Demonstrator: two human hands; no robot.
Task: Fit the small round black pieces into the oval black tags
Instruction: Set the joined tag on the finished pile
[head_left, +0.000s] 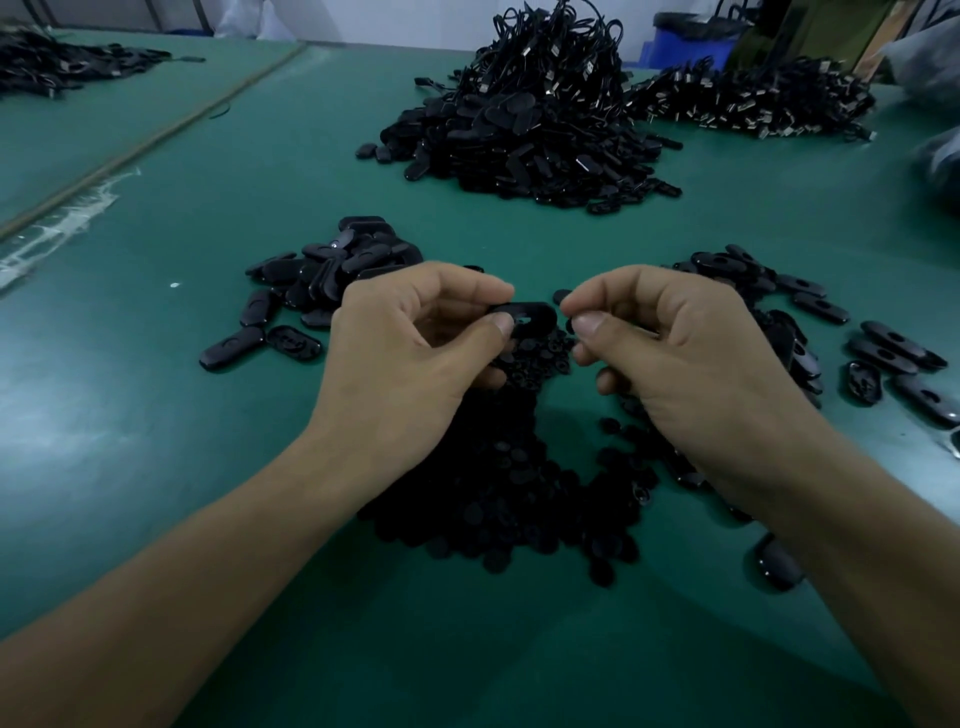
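Hands meet above a green table; the left hand pinches 1 oval black tag by its long edges. Just beside it, the right hand presses thumb to forefinger; I cannot tell whether it holds anything. Below lies a pile of round pieces. The tag looks light, stiff and smooth, best gripped at its rim.

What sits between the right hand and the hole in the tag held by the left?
Nothing visible. The left hand pinches the oval tag, hole uncovered; only a bare gap separates it from the right hand, which seems to pinch a small round piece.
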